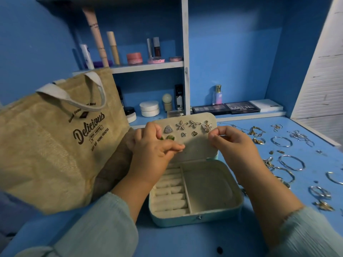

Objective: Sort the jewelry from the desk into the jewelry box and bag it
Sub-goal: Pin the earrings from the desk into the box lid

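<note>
Here: blue worktop, blue walls, white-edged shelf of cosmetics behind. Jewelry box sits open under both hands, lid tilted up; base holds cream ring rolls on its left side, a bare compartment on its right. Earrings pinned across the lid's upper rows, just above and between the two grips. Left hand: fingers curled, grip pinched together at the lid by a greenish stud; whether it clamps the stud, cannot tell. Right hand: fingers curled on the lid's right edge, grip clamped there. Loose jewelry — bangles, chains — lies outward of the right grip. Jute bag stands outward of the left grip, touching the box's side.
</note>
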Available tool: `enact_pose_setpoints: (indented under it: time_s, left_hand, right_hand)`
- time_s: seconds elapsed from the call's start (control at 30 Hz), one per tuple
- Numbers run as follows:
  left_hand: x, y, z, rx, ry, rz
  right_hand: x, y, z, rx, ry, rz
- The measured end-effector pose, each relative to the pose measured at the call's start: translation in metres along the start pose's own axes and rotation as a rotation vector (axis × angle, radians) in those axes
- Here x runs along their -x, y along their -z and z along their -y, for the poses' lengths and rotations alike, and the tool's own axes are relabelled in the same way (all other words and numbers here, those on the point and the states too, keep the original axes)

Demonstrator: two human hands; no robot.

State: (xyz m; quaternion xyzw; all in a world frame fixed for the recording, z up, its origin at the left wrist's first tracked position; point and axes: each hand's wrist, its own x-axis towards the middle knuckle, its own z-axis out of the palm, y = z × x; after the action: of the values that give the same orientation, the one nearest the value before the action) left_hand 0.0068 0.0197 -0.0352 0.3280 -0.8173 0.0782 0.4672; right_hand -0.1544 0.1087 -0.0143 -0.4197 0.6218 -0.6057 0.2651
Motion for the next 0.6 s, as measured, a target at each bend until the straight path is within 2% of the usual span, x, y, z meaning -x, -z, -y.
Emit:
enact_pose_setpoints:
  time_s: [0.27, 0.6]
  left_hand:
    - [-0.0001, 0.0033, -0.0053, -0.031, -0.078, 0.033]
    - [-0.0006, 0.0053, -0.0097, -0.18, -0.199, -0.034]
  right_hand:
    - [0.0032, 0.0017, -0.0011, -0.051, 0.01, 0.008]
    - [0.0046, 0.003, -0.0023, -0.034, 0.023, -0.002]
